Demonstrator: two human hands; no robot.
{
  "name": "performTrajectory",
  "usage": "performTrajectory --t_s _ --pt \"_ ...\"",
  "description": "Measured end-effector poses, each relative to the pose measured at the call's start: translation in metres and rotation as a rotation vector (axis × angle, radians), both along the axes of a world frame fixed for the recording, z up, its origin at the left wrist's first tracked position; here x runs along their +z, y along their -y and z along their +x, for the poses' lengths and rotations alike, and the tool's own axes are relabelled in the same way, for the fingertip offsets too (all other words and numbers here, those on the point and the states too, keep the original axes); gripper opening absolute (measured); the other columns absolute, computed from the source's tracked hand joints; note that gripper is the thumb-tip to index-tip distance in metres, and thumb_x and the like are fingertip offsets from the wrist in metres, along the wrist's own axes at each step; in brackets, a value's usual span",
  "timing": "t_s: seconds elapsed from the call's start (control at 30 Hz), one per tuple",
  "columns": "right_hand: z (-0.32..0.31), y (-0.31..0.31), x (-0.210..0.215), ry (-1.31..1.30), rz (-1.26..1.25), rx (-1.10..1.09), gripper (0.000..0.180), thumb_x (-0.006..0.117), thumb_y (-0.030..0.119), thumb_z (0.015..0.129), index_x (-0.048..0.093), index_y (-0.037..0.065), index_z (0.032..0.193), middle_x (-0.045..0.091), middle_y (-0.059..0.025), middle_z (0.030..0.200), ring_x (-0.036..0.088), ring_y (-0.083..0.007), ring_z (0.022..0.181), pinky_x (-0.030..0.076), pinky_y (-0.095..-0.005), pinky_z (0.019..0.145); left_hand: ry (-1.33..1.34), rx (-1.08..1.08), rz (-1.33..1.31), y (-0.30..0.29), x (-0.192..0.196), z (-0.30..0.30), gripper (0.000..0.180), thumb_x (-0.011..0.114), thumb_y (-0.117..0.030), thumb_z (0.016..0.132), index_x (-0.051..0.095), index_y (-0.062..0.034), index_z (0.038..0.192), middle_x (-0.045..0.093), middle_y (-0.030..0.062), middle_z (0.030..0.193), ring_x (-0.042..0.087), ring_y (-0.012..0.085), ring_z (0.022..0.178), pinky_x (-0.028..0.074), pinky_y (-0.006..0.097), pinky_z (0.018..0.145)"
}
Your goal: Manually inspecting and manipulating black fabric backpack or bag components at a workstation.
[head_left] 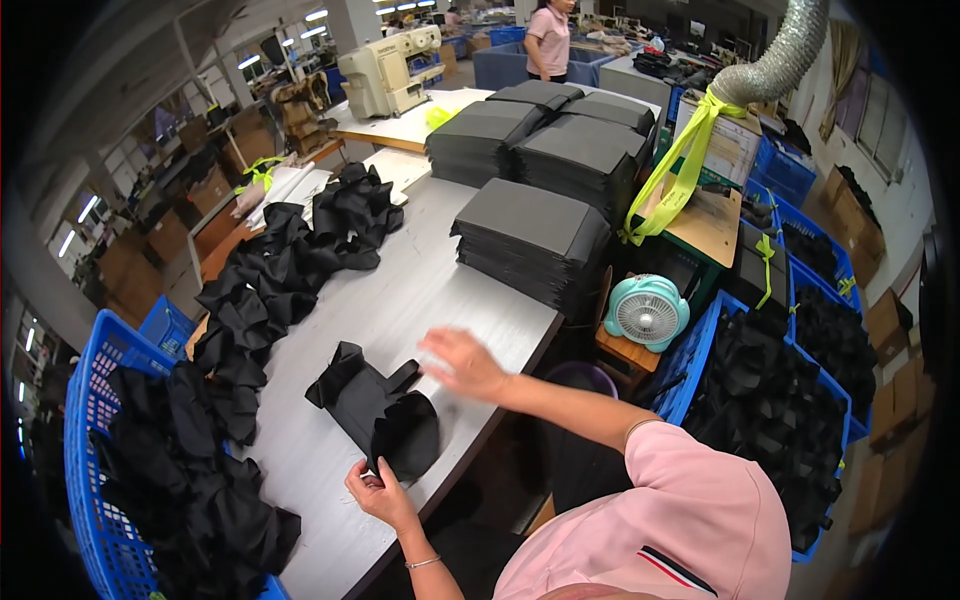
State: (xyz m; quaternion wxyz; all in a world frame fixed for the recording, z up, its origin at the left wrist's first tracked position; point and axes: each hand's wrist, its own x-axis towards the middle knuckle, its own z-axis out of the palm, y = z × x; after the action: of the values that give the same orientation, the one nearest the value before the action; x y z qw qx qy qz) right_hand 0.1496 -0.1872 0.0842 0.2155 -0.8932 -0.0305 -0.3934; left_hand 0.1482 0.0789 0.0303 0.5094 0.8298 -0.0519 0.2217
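Note:
A black fabric piece point(372, 408) lies partly unfolded on the pale tabletop, with a rounded, raised end toward me and flaps at its far end. My left hand point(382, 494) grips the near rounded edge between thumb and fingers. Just right of the piece, above the table, my right hand point(465, 366) is blurred by motion. Its fingers look stretched out, and nothing shows in them. A short black tab on the piece sticks out toward this hand.
Stacks of black sheets point(535, 235) stand at the table's far right. Black fabric pieces point(285, 265) heap along the left edge, spilling into a blue basket point(90, 400). A teal fan point(648, 312), blue crates point(700, 365) and a silver duct point(775, 65) are at right; another person point(548, 42) stands beyond.

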Motion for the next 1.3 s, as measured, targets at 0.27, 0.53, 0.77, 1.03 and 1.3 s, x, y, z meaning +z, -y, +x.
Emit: performTrajectory --t_s 0.27,0.53,0.77,1.03,1.3 --pt "-0.007 0.165 0.056 -0.316 -0.271 -0.891 0.073 0.078 0.041 0.081 0.054 0.003 0.138 0.052 -0.0166 0.141 0.045 -0.0322 0.135 0.033 -0.0544 0.113 -0.022 -0.05 -0.139 0.001 0.004 -0.001 0.031 0.069 -0.012 0.093 0.059 -0.0008 0.12 0.059 0.0069 0.119 0.05 0.0144 0.078 0.043 0.027 0.058" --pt "-0.015 0.219 0.08 -0.495 -0.342 -0.62 0.044 0.067 0.049 0.088 0.071 0.012 0.113 0.071 -0.0105 0.1 0.07 -0.0324 0.092 0.056 -0.0467 0.077 -0.09 -0.043 -0.21 -0.004 -0.007 0.006 0.032 0.067 -0.013 0.095 0.058 -0.0007 0.122 0.059 0.0082 0.122 0.052 0.0162 0.08 0.045 0.028 0.061" --pt "-0.028 0.217 0.096 -0.46 -0.189 -0.551 0.034 0.055 0.029 0.096 0.066 0.012 0.123 0.072 -0.0119 0.107 0.069 -0.0358 0.096 0.055 -0.0487 0.082 -0.153 -0.036 -0.281 -0.007 -0.012 0.01 0.031 0.067 -0.015 0.096 0.058 0.0005 0.121 0.06 0.0056 0.12 0.051 0.0132 0.075 0.042 0.028 0.063" --pt "-0.047 0.219 0.091 -0.175 -0.28 -0.477 0.029 0.058 0.002 0.084 0.063 0.004 0.112 0.068 -0.0147 0.115 0.07 -0.0356 0.094 0.057 -0.0427 0.081 -0.166 -0.046 -0.42 -0.01 -0.011 0.007 0.033 0.062 -0.024 0.099 0.058 -0.0029 0.124 0.059 0.0036 0.078 0.049 0.0088 0.062 0.039 0.023 0.051" --pt "-0.103 0.066 0.064 0.134 -0.746 -0.303 0.033 0.061 0.011 0.085 0.064 0.0 0.116 0.067 -0.0176 0.113 0.068 -0.0285 0.103 0.055 -0.0367 0.084 -0.159 -0.051 -0.519 -0.013 -0.011 0.009 0.038 0.056 -0.032 0.102 0.058 -0.0028 0.126 0.06 0.0065 0.085 0.054 0.0112 0.071 0.042 0.023 0.055"
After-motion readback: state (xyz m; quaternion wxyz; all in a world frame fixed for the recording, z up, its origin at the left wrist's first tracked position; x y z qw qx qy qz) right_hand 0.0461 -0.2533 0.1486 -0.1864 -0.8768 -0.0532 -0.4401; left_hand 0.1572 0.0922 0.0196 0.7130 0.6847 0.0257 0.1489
